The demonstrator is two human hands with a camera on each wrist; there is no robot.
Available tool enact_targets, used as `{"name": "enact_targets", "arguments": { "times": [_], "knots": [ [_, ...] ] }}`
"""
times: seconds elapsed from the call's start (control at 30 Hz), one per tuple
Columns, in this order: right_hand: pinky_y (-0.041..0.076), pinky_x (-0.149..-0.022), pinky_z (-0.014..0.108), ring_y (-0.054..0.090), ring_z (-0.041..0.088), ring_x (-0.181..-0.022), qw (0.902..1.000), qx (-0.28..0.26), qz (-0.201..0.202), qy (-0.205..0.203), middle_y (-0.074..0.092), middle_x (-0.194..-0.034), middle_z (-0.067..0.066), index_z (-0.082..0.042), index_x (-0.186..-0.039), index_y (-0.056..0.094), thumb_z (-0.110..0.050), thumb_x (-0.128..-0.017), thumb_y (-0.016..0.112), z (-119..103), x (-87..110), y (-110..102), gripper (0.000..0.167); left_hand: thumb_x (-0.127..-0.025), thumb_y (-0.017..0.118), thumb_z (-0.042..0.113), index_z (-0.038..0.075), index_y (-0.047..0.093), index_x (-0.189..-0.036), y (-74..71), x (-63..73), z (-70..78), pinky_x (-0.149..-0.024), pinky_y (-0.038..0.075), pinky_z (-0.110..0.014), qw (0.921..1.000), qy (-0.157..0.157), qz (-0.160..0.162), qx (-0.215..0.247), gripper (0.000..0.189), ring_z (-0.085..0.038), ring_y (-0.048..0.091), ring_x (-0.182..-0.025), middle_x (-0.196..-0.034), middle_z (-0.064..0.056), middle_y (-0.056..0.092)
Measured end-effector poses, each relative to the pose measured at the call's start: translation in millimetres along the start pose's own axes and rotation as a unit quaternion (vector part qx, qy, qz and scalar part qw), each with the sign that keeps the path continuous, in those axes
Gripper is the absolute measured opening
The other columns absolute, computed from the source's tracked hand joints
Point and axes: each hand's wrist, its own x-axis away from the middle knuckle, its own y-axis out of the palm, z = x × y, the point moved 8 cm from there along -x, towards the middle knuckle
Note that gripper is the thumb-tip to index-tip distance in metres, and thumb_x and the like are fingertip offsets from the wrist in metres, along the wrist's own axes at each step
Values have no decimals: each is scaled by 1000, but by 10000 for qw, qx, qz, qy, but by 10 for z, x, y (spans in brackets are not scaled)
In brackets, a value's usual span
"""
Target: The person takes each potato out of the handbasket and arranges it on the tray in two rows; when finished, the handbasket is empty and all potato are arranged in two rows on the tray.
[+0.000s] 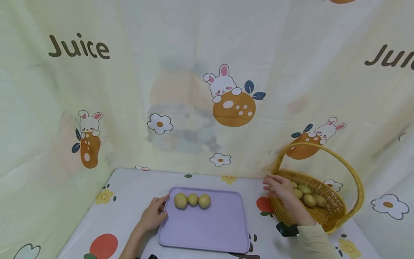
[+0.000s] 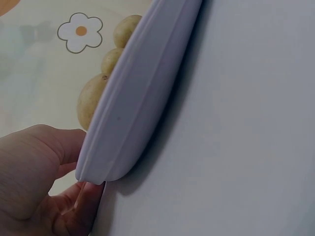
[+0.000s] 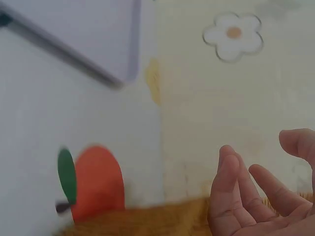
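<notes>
A shallow lilac tray (image 1: 207,230) lies on the table, with three yellowish potatoes (image 1: 193,199) in a row along its far left part. My left hand (image 1: 152,214) holds the tray by its left edge; in the left wrist view, the fingers (image 2: 74,142) meet the rim, and other fingers are partly hidden below it. Over the left rim of a woven basket (image 1: 339,201) is my right hand (image 1: 280,187), its fingers loosely bent and its thumb apart. Nothing is in that hand (image 3: 261,201) in the right wrist view. Several potatoes (image 1: 309,200) lie inside the basket.
The basket's tall arched handle (image 1: 355,176) rises on the right. A printed cloth (image 1: 132,190) covers the table, and a patterned curtain (image 1: 187,54) hangs behind it. A gap of tablecloth separates the tray from the basket.
</notes>
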Motion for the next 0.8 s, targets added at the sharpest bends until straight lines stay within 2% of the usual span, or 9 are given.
{"name": "enact_targets", "arguments": {
  "times": [0.1,0.2,0.43,0.6,0.73,0.8],
  "knots": [
    [56,-75,29,70,11,-85,9999,-93,95,64,70,-94,-7,9,-142,42,-30,-99,58,15,5,-168,60,-76,67,5,5,55,-140,1,1,-4,-65,38,-27,10000,-20,-9,-8,65,-10,48,-80,-104,-4,52],
    [56,-73,28,69,9,-82,9994,-290,157,110,71,-93,-8,10,-143,40,-29,-99,58,63,2,-314,61,-76,67,5,5,55,-139,-5,5,-1,-66,38,-28,10000,-20,-23,-13,65,-11,49,-81,-104,-4,52],
    [55,-69,25,68,3,-75,9986,-418,241,238,69,-86,-12,12,-150,21,-23,-101,52,263,30,-566,68,-76,67,3,5,55,-139,5,3,4,-67,39,-28,10000,-10,-33,4,64,-11,50,-82,-106,-4,52],
    [55,-69,25,68,3,-72,9953,-539,576,556,65,-84,-12,10,-152,12,-23,-101,52,444,50,-753,73,-76,67,3,5,55,-139,2,11,1,-68,40,-27,10000,2,7,-3,64,-11,50,-82,-107,-5,53],
    [55,-67,25,66,3,-71,9905,-564,1016,737,59,-92,-8,9,-153,16,-24,-100,50,574,57,-904,71,-76,67,3,5,55,-139,0,10,4,-67,39,-27,10000,-10,14,-33,64,-11,50,-82,-106,-5,53],
    [55,-66,25,64,2,-68,9875,-414,1317,761,57,-101,0,9,-152,20,-27,-100,51,623,63,-970,70,-76,66,3,5,55,-139,-1,8,8,-67,39,-27,10000,-6,17,-32,64,-11,50,-82,-106,-5,53]
  ]
}}
